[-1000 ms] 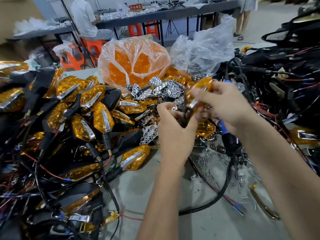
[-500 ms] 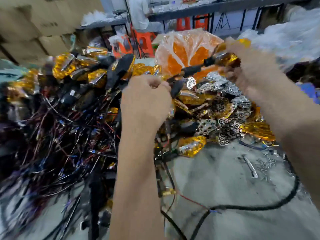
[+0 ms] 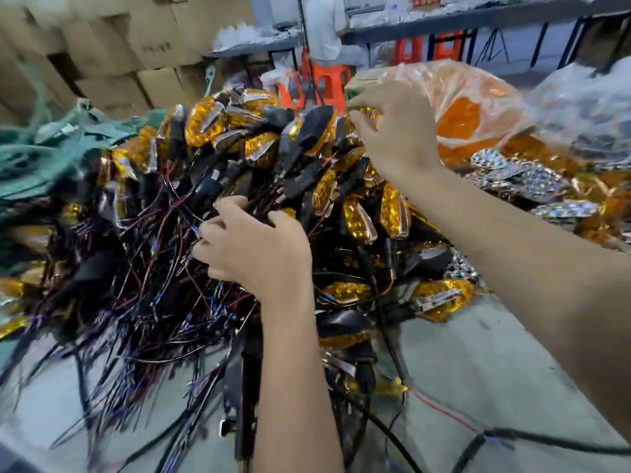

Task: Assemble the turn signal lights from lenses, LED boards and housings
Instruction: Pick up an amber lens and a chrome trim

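Hands work over the heap of finished turn signals (image 3: 259, 155), a tangle of amber lenses, black housings and red and black wires (image 3: 146, 274) that fills the left half of the grey table (image 3: 495, 363). The left hand (image 3: 252, 247) rests on the wire side of the heap with its fingers curled down into the strands; it seems to be gathering or pressing the leads flat so they lie with the rest, though whether any wire is truly pinched cannot be told. The right hand (image 3: 392, 131) reaches to the top of the heap toward the far edge, fingers bent downward with an amber lens showing at their tips; it looks to be setting a completed light on the pile or letting it go, and the blur leaves it unclear whether the hold is closed. Just behind that hand sits the clear bag of orange lenses (image 3: 471, 107), and to its right along the far right side lie the silvery LED boards (image 3: 519, 179), both near enough for the next unit. My judgement is that one signal is being stacked, head among the lenses and leads among the wires, so the pile stays sorted. A thick black cable (image 3: 546, 442) crosses the near right corner.
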The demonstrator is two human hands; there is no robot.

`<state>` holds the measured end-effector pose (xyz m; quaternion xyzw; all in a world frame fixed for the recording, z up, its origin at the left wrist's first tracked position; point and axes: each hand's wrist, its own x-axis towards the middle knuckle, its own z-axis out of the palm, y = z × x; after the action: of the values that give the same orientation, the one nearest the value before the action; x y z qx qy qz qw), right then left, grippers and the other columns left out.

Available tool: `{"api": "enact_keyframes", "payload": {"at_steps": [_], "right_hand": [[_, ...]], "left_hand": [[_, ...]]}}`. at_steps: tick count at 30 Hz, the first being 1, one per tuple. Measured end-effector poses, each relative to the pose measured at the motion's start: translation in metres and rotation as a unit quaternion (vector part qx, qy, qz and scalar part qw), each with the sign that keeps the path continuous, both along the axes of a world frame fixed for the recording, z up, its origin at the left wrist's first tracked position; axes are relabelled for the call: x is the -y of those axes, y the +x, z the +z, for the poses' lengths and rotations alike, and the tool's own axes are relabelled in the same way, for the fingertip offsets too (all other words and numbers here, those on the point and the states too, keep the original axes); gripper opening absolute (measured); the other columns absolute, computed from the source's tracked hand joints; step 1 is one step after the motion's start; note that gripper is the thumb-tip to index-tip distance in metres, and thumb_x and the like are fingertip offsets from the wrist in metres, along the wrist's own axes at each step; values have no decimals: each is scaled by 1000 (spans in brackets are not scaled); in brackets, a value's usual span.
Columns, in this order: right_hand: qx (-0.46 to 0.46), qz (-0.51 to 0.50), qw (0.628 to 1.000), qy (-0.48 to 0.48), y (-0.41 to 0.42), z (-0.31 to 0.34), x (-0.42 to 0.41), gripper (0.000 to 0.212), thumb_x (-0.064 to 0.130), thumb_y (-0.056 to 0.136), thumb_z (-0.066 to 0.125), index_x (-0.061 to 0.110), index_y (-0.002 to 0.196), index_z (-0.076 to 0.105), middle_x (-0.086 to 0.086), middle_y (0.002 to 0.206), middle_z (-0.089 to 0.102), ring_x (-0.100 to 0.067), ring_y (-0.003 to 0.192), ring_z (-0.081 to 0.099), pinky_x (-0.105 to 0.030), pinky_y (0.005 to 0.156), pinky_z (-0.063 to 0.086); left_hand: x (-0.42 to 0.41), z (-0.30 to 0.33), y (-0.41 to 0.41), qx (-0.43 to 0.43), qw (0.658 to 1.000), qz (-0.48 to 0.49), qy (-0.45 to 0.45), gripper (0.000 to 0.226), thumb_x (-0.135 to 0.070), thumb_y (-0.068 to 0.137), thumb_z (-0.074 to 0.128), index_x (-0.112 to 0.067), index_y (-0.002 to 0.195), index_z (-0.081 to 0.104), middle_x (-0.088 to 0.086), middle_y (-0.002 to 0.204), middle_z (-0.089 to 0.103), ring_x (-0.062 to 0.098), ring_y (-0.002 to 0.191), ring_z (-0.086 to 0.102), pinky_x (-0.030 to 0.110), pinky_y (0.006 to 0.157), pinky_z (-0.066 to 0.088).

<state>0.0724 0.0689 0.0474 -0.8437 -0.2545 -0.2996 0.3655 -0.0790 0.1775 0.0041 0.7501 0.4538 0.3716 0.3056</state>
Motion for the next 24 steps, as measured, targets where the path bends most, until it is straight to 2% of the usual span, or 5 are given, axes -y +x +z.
{"api": "enact_keyframes", "payload": {"at_steps": [7, 10, 14, 18, 24], "right_hand": [[-52, 19, 998, -6, -15, -15, 20, 36, 39, 105, 55, 28, 137, 66, 3, 137, 66, -14, 127, 58, -28, 106, 41], [-98, 40, 991, 87, -30, -19, 35, 48, 43, 106, 54, 25, 150, 53, 6, 152, 55, -14, 139, 50, -31, 113, 40], [-89, -8, 983, 161, -46, -38, 81, 29, 38, 102, 60, 18, 121, 70, 8, 116, 72, -8, 107, 65, -28, 94, 52], [-96, -98, 986, 96, -47, -65, 149, 14, 22, 94, 65, 15, 87, 75, 3, 84, 73, -16, 81, 67, -39, 80, 54], [-169, -225, 955, -91, -49, -85, 252, 8, 18, 92, 69, 19, 90, 76, -2, 91, 76, -24, 90, 68, -38, 84, 54]], "left_hand": [[48, 9, 14, 111, 993, -37, 17, 34, -16, 87, 65, -23, 119, 58, 6, 135, 46, 30, 131, 33, 56, 112, 30], [71, 9, 17, 202, 976, -70, 39, 30, -12, 85, 64, -19, 113, 59, 3, 125, 51, 27, 126, 37, 38, 104, 33], [116, 5, 25, 254, 953, -159, 46, 21, -10, 83, 62, -19, 102, 60, -2, 105, 60, 24, 108, 48, 26, 89, 38], [164, -7, 40, 185, 932, -310, -25, 11, -7, 85, 62, -16, 91, 62, -3, 90, 64, 23, 94, 60, 38, 87, 48], [218, -38, 64, 64, 901, -414, -109, 9, -12, 90, 62, -20, 89, 65, -10, 82, 62, 10, 82, 59, 30, 70, 48]]}}
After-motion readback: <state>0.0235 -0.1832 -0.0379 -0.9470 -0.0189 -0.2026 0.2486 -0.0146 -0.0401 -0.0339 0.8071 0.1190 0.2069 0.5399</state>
